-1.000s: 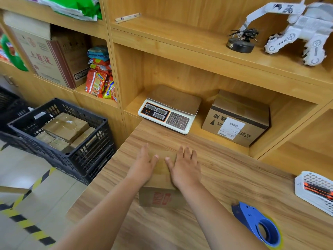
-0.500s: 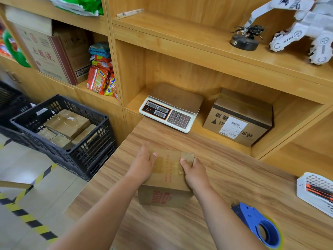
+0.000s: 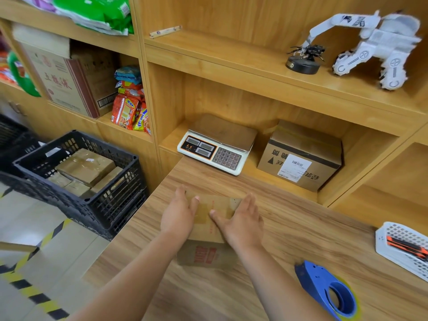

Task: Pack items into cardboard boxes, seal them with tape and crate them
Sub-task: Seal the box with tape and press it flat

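Note:
A small cardboard box (image 3: 206, 254) with red print on its front stands on the wooden table (image 3: 289, 230). My left hand (image 3: 179, 214) lies flat on the left part of its top, fingers straight. Flat on the right part rests my right hand (image 3: 240, 222), its thumb pointing toward the left hand. Strips of clear tape show on the box top between the hands. A blue tape dispenser (image 3: 324, 289) lies on the table at the lower right, apart from both hands.
A black plastic crate (image 3: 108, 193) with several taped boxes stands on the floor to the left. An electronic scale (image 3: 215, 147) and a labelled carton (image 3: 301, 156) sit in the shelf behind. A white basket (image 3: 400, 246) with an orange cutter is at the right edge.
My right hand, which half a second ago gripped the box's right top edge with curled fingers, now lies flat on the top. The left hand has stayed in place.

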A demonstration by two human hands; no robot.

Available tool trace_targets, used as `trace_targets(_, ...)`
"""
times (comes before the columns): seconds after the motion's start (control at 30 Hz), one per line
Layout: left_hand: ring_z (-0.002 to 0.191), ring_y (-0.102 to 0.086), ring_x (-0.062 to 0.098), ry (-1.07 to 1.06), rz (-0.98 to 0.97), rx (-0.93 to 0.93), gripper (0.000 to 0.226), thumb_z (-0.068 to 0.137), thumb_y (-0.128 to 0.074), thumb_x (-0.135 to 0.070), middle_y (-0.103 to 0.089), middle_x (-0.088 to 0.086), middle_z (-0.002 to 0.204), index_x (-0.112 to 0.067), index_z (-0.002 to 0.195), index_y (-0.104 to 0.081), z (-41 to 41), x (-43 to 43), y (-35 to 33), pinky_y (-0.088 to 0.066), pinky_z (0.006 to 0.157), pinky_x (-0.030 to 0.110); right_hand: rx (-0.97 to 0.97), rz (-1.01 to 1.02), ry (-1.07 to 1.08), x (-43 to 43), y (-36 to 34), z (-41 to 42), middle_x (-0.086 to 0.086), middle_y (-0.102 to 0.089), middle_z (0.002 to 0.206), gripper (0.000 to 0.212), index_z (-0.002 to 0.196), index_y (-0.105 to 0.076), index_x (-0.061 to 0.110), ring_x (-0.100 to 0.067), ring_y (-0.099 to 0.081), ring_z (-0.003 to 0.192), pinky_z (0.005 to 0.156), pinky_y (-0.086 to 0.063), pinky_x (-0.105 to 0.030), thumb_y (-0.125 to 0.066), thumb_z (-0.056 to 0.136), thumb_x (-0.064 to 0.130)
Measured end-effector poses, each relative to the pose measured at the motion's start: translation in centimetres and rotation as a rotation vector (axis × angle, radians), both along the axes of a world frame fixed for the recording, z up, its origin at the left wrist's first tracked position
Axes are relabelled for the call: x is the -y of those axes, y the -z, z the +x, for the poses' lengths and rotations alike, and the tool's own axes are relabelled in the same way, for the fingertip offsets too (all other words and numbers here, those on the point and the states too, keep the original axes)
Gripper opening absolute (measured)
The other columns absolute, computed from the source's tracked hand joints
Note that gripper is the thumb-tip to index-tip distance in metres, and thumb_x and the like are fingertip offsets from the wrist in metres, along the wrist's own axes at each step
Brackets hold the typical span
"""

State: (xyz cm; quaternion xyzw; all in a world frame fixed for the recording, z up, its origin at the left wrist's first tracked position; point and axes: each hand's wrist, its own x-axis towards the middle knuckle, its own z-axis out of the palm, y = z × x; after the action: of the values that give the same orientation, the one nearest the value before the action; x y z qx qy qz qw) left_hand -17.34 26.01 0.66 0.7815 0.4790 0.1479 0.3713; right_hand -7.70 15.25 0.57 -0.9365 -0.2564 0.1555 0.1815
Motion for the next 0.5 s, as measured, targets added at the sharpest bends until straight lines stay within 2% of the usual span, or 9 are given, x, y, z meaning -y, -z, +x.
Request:
trace_targets(0.07,0.107,-0.059,0.029,0.006,0.109,-0.092,0.058,0.095,-0.043,-0.046,-0.059,0.009,0.125,-0.017,0.143,-0.026,-0.5,0.3,0.1,-0.047,0.08,0.036,0.009,-0.03,-0.024,0.2,0.0,-0.1,-0.008,0.009,0.16,0.12,0.15,0.014,0.008,-0.024,0.001,0.148,0.119,-0.006,-0.039,-0.046,0.074,0.08)
trace_targets(0.13,0.103,-0.061,0.028,0.049,0.16,-0.151,0.068,0.089,-0.048,-0.056,-0.061,0.005,0.12,-0.019,0.141,-0.026,-1.0,0.6,0.6,-0.048,0.077,0.036,-0.024,-0.01,-0.029,0.5,0.0,0.2,-0.008,0.006,0.16,0.12,0.151,0.012,0.008,-0.023,-0.004,0.148,0.119,-0.01,-0.038,-0.047,0.074,0.079)
trace_targets(0.2,0.101,-0.061,0.024,0.07,0.113,-0.165,0.073,0.081,-0.055,-0.062,-0.062,0.001,0.113,-0.019,0.134,-0.031,-1.4,0.8,1.2,-0.05,0.076,0.035,-0.078,0.033,-0.029,0.8,0.1,0.6,-0.006,0.001,0.161,0.118,0.151,0.01,0.009,-0.024,-0.013,0.146,0.117,-0.021,-0.037,-0.051,0.075,0.077)
trace_targets(0.27,0.095,-0.062,0.019,0.056,-0.031,-0.13,0.065,0.077,-0.06,-0.063,-0.063,-0.003,0.105,-0.02,0.121,-0.038,-1.7,0.6,1.4,-0.051,0.073,0.034,-0.151,0.102,-0.039,1.3,0.2,0.8,-0.002,-0.003,0.161,0.116,0.151,0.01,0.012,-0.022,-0.018,0.145,0.112,-0.028,-0.036,-0.057,0.076,0.071)
trace_targets(0.33,0.094,-0.061,0.016,0.03,-0.198,-0.055,0.057,0.078,-0.064,-0.057,-0.062,-0.005,0.104,-0.02,0.116,-0.044,-1.7,0.4,1.7,-0.052,0.076,0.034,-0.251,0.188,-0.029,1.7,0.5,1.0,0.0,-0.017,0.159,0.112,0.152,0.007,0.015,-0.019,-0.026,0.142,0.11,-0.031,-0.034,-0.063,0.079,0.06)
trace_targets(0.43,0.096,-0.061,0.014,0.051,-0.299,0.01,0.048,0.083,-0.064,-0.049,-0.063,-0.005,0.104,-0.02,0.119,-0.052,-1.7,0.2,1.8,-0.052,0.081,0.033,-0.384,0.291,0.042,2.4,1.0,1.3,0.003,-0.053,0.136,0.091,0.15,-0.016,0.014,-0.016,-0.052,0.122,0.1,-0.044,-0.033,-0.068,0.082,0.047)
trace_targets(0.5,0.1,-0.06,0.016,0.068,-0.334,0.022,0.047,0.085,-0.062,-0.047,-0.064,-0.003,0.108,-0.019,0.121,-0.053,-1.5,0.0,2.0,-0.051,0.084,0.033,-0.418,0.343,0.062,2.7,1.2,1.3,0.005,-0.058,0.128,0.074,0.146,-0.026,0.016,-0.014,-0.055,0.116,0.096,-0.045,-0.03,-0.064,0.087,0.04)
